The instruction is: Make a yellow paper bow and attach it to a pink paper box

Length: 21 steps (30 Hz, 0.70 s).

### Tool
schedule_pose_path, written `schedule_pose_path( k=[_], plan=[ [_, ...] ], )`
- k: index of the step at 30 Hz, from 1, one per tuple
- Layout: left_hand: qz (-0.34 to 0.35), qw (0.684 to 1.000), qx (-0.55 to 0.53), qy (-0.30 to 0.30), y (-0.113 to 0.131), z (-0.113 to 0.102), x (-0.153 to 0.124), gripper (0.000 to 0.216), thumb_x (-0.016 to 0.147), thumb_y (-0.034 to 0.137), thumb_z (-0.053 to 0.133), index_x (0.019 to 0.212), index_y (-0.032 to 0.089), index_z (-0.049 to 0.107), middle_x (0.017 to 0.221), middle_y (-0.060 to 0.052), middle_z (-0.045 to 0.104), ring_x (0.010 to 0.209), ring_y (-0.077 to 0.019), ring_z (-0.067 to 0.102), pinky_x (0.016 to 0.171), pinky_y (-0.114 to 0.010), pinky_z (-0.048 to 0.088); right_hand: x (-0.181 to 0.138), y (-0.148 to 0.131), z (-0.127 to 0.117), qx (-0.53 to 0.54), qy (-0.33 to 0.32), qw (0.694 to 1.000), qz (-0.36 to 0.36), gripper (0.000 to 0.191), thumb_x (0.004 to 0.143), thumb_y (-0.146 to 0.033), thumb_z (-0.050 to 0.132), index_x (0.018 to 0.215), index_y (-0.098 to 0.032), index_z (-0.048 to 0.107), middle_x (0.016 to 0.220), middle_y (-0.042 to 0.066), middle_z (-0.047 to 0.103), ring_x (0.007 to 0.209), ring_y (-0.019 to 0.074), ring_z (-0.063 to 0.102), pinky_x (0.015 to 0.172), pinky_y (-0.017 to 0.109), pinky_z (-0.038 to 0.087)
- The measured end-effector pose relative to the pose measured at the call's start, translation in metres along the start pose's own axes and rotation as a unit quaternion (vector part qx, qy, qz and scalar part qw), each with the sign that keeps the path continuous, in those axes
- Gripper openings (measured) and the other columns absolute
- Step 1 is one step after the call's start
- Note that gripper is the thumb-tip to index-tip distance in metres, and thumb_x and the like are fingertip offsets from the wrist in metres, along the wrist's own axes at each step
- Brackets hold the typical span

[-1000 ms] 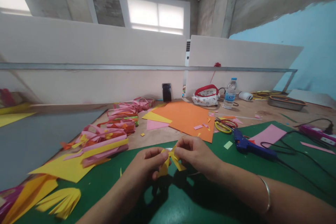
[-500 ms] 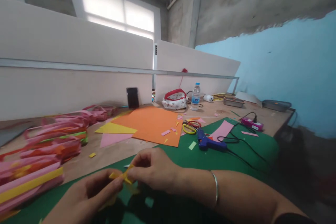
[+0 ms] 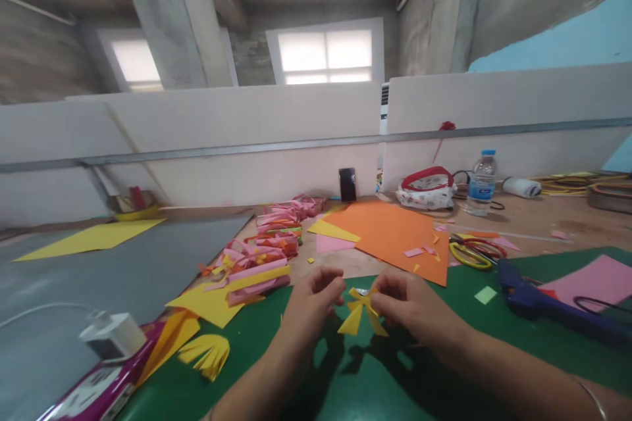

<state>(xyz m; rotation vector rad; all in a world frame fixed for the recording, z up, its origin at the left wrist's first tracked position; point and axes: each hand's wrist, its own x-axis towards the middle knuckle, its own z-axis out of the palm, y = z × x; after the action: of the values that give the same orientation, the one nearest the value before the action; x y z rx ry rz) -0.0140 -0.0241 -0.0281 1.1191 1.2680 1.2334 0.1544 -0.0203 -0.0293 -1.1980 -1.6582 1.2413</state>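
A small yellow paper bow (image 3: 351,322) with two flaring tails hangs above the green mat (image 3: 237,355). My right hand (image 3: 412,302) pinches it at its right side between thumb and fingertips. To its left, my left hand (image 3: 313,302) is held with thumb and fingers curved and apart; a narrow gap shows between it and the paper. Behind the bow, a small shiny light-coloured bit (image 3: 362,291) shows, too small to name. A fringed yellow paper piece (image 3: 207,354) lies on the mat, left of my left forearm.
Orange sheet (image 3: 395,230), pink and yellow bundles (image 3: 261,276) and a phone (image 3: 347,184) are ahead. Yellow-handled scissors (image 3: 471,256), a blue glue gun (image 3: 523,293) and a water bottle (image 3: 481,185) are at right. A purple power strip (image 3: 106,385) with a white charger (image 3: 112,335) is at left.
The view has swung left, bringing in the power strip and grey surface. My left hand has let go of the yellow paper, which my right hand still pinches; its bow shape now shows.
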Motion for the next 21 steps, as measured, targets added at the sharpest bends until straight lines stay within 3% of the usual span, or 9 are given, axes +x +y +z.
schedule_pose_path(
  k=[5, 11, 14, 17, 19, 21],
  plan=[
    [0.030, 0.999, -0.026, 0.027, 0.008, -0.008, -0.001, 0.023, 0.060, 0.022, 0.067, 0.082, 0.015, 0.064, 0.070, -0.001, 0.062, 0.058, -0.0075, 0.051, 0.055, -0.017, 0.038, 0.000, 0.002, -0.001, -0.011, 0.019, 1.000, -0.019, 0.013, 0.075, -0.026, 0.054, 0.068, -0.016, 0.052, 0.060, -0.004, 0.050, 0.056, 0.0086, 0.046, 0.050, 0.019, 0.035],
    [0.029, 0.999, -0.041, 0.010, 0.013, -0.012, -0.001, 0.031, 0.066, 0.030, 0.062, 0.093, 0.015, 0.061, 0.057, 0.004, 0.056, 0.045, -0.0050, 0.043, 0.044, -0.015, 0.029, 0.000, -0.005, -0.002, 0.035, 0.019, 0.999, -0.031, 0.009, 0.074, -0.021, 0.054, 0.069, -0.016, 0.050, 0.059, -0.005, 0.048, 0.050, 0.0065, 0.045, 0.048, 0.018, 0.034],
    [0.030, 0.999, 0.000, 0.012, 0.017, -0.011, -0.004, 0.030, 0.074, 0.040, 0.058, 0.093, 0.018, 0.059, 0.042, 0.009, 0.045, 0.038, -0.0059, 0.032, 0.039, -0.015, 0.021, 0.000, -0.007, -0.002, 0.045, 0.031, 0.998, -0.040, 0.007, 0.073, -0.018, 0.054, 0.067, -0.016, 0.050, 0.059, -0.005, 0.049, 0.050, 0.0061, 0.045, 0.048, 0.018, 0.036],
    [0.060, 0.994, 0.088, 0.013, 0.018, -0.005, -0.007, 0.035, 0.069, 0.049, 0.063, 0.083, 0.017, 0.061, 0.049, 0.005, 0.053, 0.044, -0.0083, 0.041, 0.044, -0.018, 0.032, 0.002, -0.005, -0.001, 0.049, 0.036, 0.997, -0.042, 0.007, 0.074, -0.014, 0.053, 0.067, -0.015, 0.050, 0.059, -0.005, 0.050, 0.051, 0.0060, 0.046, 0.048, 0.017, 0.037],
    [0.079, 0.990, 0.114, -0.026, 0.016, 0.001, -0.009, 0.037, 0.060, 0.045, 0.072, 0.081, 0.017, 0.062, 0.066, 0.001, 0.063, 0.058, -0.0124, 0.053, 0.054, -0.021, 0.041, 0.003, -0.002, 0.000, 0.032, 0.042, 0.997, -0.050, 0.007, 0.075, -0.014, 0.053, 0.068, -0.015, 0.051, 0.060, -0.004, 0.050, 0.053, 0.0067, 0.048, 0.050, 0.018, 0.038],
    [0.091, 0.981, 0.143, -0.092, 0.012, 0.005, -0.012, 0.029, 0.060, 0.040, 0.072, 0.076, 0.018, 0.062, 0.070, 0.000, 0.064, 0.065, -0.0162, 0.058, 0.059, -0.024, 0.044, 0.002, -0.003, 0.000, -0.010, 0.036, 0.996, -0.077, 0.006, 0.076, -0.013, 0.053, 0.070, -0.015, 0.053, 0.061, -0.004, 0.052, 0.055, 0.0078, 0.050, 0.052, 0.018, 0.040]
  ],
)
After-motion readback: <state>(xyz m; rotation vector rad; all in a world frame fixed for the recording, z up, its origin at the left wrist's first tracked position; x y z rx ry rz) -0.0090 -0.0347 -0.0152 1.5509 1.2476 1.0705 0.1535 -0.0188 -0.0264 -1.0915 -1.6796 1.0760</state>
